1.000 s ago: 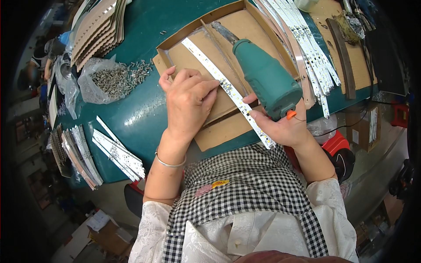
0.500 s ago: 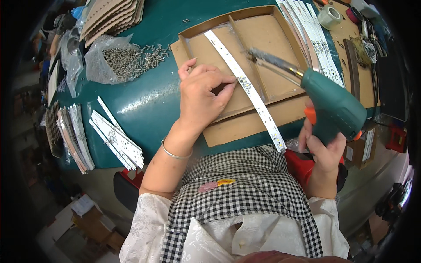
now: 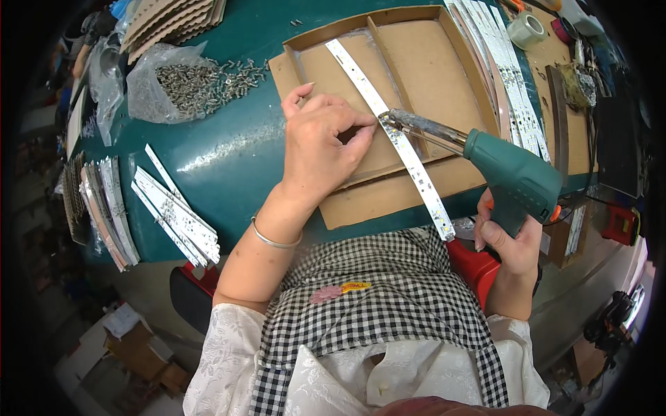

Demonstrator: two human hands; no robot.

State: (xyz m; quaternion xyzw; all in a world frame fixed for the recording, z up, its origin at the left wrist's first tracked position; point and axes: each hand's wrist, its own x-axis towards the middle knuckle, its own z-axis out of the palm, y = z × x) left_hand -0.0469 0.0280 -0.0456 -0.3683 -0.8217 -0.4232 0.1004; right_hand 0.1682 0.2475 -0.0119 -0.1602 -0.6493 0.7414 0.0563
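Observation:
A long white circuit-board strip (image 3: 420, 179) with small components lies slantwise across a brown cardboard tray (image 3: 444, 76), its near end sticking out over the tray's front edge. My left hand (image 3: 322, 142) is closed in a pinch, thumb and forefinger meeting at the strip's left edge; whatever lies between the fingertips is too small to make out. My right hand (image 3: 512, 244) grips the handle of a green soldering gun (image 3: 513, 170) with an orange trigger. Its dark tip comes down on the strip, right beside my left fingertips.
Left on the green table (image 3: 236, 187) are a plastic bag of small metal parts (image 3: 187, 87), partly spilled, and a loose pile of white strips (image 3: 173, 215). More strips (image 3: 510, 83) lie along the tray's right side, near a tape roll (image 3: 526, 31). Corrugated cardboard pieces (image 3: 170, 24) are stacked far left.
The soldering gun has come down and left, its tip now at the strip beside my left fingers. My left hand keeps its pinch in nearly the same place.

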